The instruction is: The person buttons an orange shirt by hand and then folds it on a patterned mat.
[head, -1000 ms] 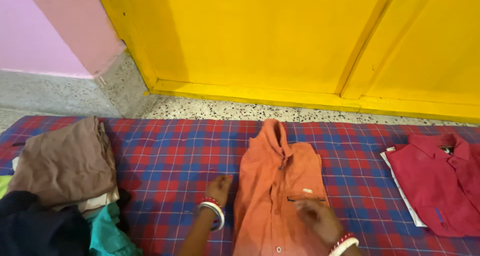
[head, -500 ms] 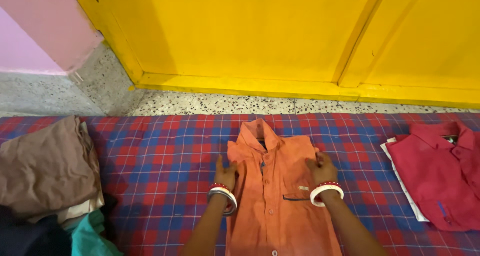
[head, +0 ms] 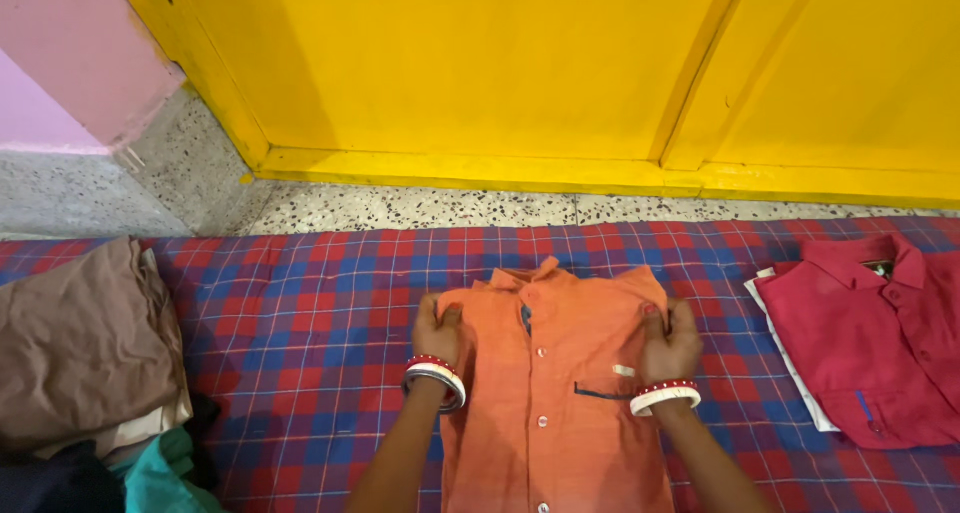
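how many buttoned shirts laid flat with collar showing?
2: orange shirt at centre, held by both hands; red shirt at right, on something white. The left pile may hide more.

One head-worn view, looking down and forward from above your own arms.

You see the scene from close over the checked mattress cover (head: 330, 313), tilted down so your forearms enter from the bottom edge and your left hand (head: 437, 330) and right hand (head: 670, 345) sit low in the middle. The view faces the yellow door (head: 520, 63) and speckled floor (head: 420, 208) across the top. The brown folded pile (head: 80, 343) is cut by the left edge, the red shirt (head: 870, 338) by the right.
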